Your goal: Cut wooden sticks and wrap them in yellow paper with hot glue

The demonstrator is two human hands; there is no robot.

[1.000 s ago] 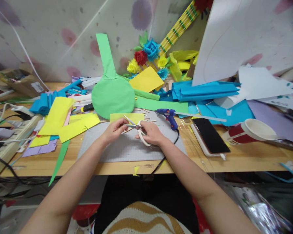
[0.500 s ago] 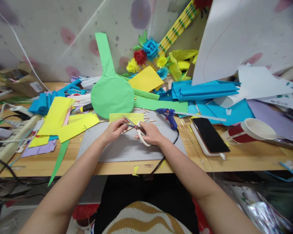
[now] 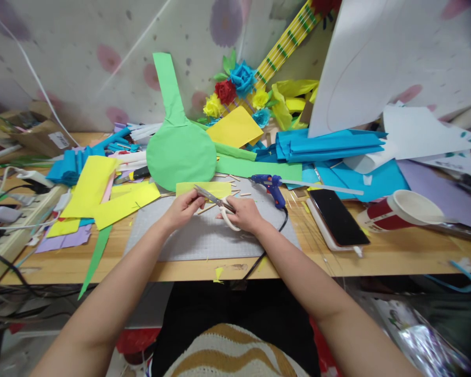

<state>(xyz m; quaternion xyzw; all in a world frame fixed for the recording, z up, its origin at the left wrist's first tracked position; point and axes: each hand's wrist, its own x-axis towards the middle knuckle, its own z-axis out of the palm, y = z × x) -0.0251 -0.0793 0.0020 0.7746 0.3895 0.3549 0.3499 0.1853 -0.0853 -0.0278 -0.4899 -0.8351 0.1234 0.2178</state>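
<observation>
In my right hand (image 3: 245, 213) is a pair of white-handled scissors (image 3: 231, 219), its blades pointing up and left and nearly together. My left hand (image 3: 184, 208) is pinched close by the blade tips; whatever is between its fingers is too small to make out. Behind both hands lies a yellow paper strip (image 3: 215, 188) on the grey cutting mat (image 3: 204, 246). Short thin wooden sticks (image 3: 207, 209) are scattered on the mat around the hands. A green paper-covered disc with a long neck (image 3: 180, 154) rests just beyond the strip.
A blue glue gun (image 3: 273, 191) with its black cord lies right of the hands. Further right are a phone (image 3: 337, 217) and a paper cup (image 3: 402, 210). Yellow paper (image 3: 88, 186) and a power strip (image 3: 19, 225) occupy the left. Paper flowers (image 3: 241, 78) stand behind.
The scissor blades have closed from a wider gap and swung slightly. Both hands stay in nearly the same place.
</observation>
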